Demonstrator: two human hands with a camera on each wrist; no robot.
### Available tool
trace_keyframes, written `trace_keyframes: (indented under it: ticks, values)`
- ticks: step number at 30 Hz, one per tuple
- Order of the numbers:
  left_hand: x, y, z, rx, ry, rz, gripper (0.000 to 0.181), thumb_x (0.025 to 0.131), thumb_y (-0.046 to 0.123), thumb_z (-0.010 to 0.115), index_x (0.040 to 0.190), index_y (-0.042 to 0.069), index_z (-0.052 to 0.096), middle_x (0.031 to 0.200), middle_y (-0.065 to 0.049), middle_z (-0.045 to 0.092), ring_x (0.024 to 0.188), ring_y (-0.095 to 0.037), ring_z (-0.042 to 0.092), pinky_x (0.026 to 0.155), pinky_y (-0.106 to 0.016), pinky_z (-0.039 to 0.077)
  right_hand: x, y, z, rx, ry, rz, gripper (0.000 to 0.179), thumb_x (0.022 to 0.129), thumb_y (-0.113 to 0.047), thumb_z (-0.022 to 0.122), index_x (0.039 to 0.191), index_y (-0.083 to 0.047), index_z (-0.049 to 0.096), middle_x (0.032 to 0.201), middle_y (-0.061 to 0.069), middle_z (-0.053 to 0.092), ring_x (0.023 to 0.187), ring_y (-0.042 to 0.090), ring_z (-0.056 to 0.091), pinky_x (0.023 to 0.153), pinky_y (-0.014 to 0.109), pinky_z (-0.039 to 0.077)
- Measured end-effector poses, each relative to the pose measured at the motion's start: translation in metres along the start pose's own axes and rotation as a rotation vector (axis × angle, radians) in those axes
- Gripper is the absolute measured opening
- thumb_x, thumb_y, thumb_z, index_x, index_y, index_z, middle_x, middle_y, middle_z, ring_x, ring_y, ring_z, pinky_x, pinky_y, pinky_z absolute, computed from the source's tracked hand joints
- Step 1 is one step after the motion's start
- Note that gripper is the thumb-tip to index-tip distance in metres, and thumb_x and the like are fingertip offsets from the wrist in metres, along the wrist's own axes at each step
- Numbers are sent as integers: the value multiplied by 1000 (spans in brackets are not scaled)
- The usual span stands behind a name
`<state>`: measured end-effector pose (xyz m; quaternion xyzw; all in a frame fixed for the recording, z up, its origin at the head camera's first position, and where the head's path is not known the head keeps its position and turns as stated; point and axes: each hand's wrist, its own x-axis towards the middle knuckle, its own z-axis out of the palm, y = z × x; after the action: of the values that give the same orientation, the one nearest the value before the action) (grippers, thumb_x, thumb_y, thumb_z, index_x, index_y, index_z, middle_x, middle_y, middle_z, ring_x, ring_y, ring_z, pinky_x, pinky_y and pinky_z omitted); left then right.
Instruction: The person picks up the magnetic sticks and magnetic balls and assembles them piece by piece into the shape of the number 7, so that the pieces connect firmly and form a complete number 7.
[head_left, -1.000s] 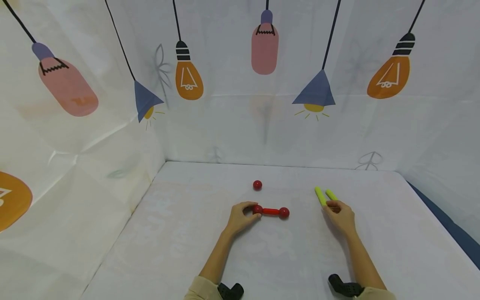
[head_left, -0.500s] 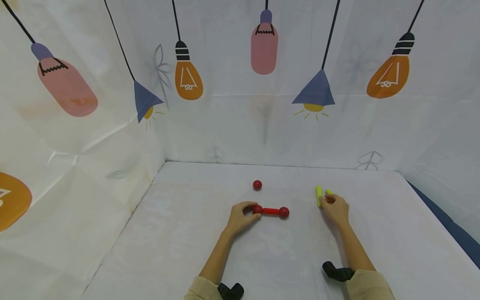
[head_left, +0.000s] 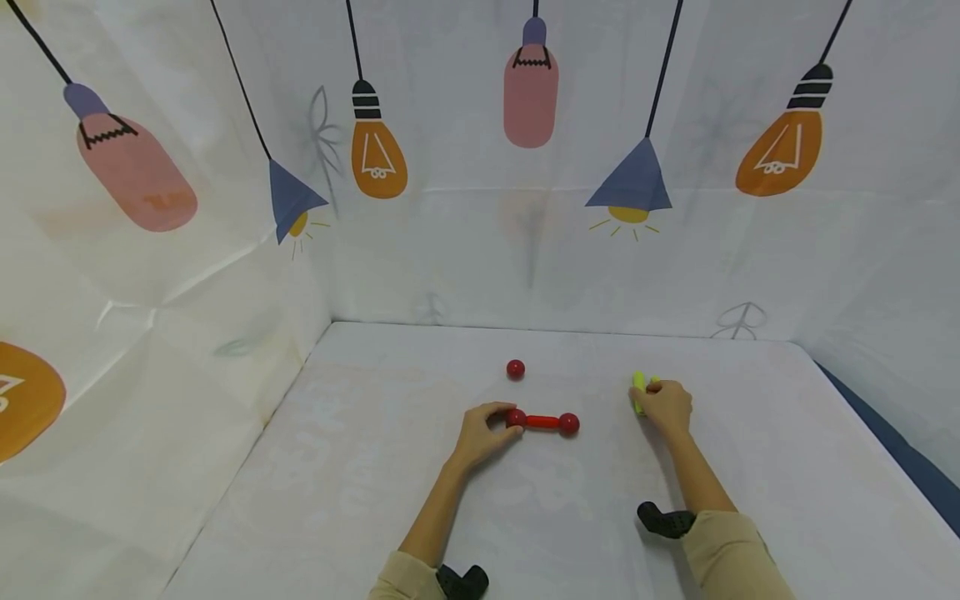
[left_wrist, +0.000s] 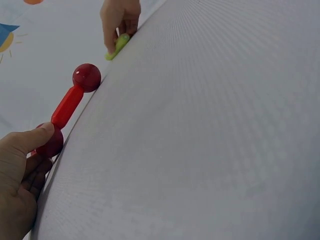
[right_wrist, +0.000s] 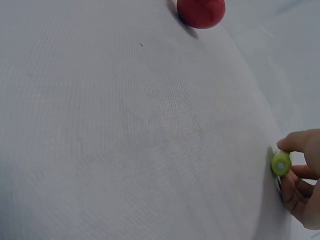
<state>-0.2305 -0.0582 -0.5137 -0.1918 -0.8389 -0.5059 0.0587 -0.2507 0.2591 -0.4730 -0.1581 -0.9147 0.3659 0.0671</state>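
Note:
Two dark red balls are joined by a red rod [head_left: 542,422] into a dumbbell shape on the white table. My left hand [head_left: 477,435] pinches its left ball [left_wrist: 50,145] between thumb and fingers; the right ball [head_left: 569,424] is untouched. At the right, my right hand [head_left: 669,406] pinches a yellow-green stick [head_left: 639,381], whose round end [right_wrist: 281,163] faces the right wrist camera. Just a tip of a second yellow-green stick [head_left: 655,379] shows beyond the fingers; whether they touch it I cannot tell.
A loose red ball [head_left: 515,369] lies behind the dumbbell shape. White sheeting printed with hanging lamps [head_left: 528,250] stands along the table's back and left sides. Bare white table surface [head_left: 570,517] lies between the forearms.
The right hand has shifted left and slightly away from me. The stick in its fingers has turned from slanted to nearly straight ahead. My left hand and the dumbbell shape stay put.

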Motion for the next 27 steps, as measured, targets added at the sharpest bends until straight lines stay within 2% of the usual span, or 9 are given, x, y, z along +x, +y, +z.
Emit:
trace_keyframes:
  ticks: [3,10,13,16,18,20,22,24,27]
  values:
    - [0,1,0,-1,-3,-6,39,80,20,75,115,6,66,112,-7,66,108,-23,58,96,-40,45,1,0,-1,1,-23,2,46,86,-20,58,112,18,57,116,37,54,107,50,51,88,54,44]
    - [1,0,0,13,-13,-32,39,80,20,74,116,6,66,113,-6,66,110,-21,58,97,-38,44,-2,0,-3,57,-83,26,50,89,-21,50,120,18,51,126,38,45,115,50,43,97,55,37]
    - [1,0,0,17,-11,-26,39,80,20,75,115,6,66,113,-6,66,109,-21,58,97,-38,44,-3,1,-4,130,-127,47,53,91,-22,48,125,17,46,131,38,40,122,48,38,101,52,36]
    - [1,0,0,13,-6,-11,39,80,21,75,114,5,66,112,-6,67,108,-22,59,96,-38,45,-3,4,-6,208,-172,53,56,94,-25,46,130,17,41,136,37,37,125,44,37,100,44,39]
    - [1,-1,0,9,-1,3,39,79,21,75,113,4,67,110,-7,67,107,-22,59,95,-38,45,-3,6,-7,259,-195,63,57,96,-28,45,133,15,39,135,35,40,118,36,47,92,34,45]
    - [1,-2,0,4,4,12,39,79,21,76,113,4,67,110,-7,67,106,-22,59,95,-38,45,-3,9,-8,302,-218,71,60,97,-32,46,135,14,37,132,33,43,102,22,57,81,23,47]
    - [1,-2,0,0,6,15,39,79,21,76,113,4,67,110,-8,67,106,-22,60,94,-38,45,-4,10,-8,365,-238,88,63,97,-33,48,137,13,34,129,31,46,84,6,58,72,14,47]
    - [1,-3,0,-3,6,18,39,79,21,76,113,3,67,110,-8,67,106,-22,60,94,-39,45,-5,10,-10,430,-261,96,65,97,-33,50,138,13,30,126,27,48,74,-4,55,70,11,47]
    - [1,-3,0,-4,4,16,39,79,22,75,113,4,67,110,-8,67,107,-23,59,94,-39,45,-5,10,-12,511,-281,98,66,96,-28,53,139,15,27,121,21,51,72,-7,55,73,11,47]
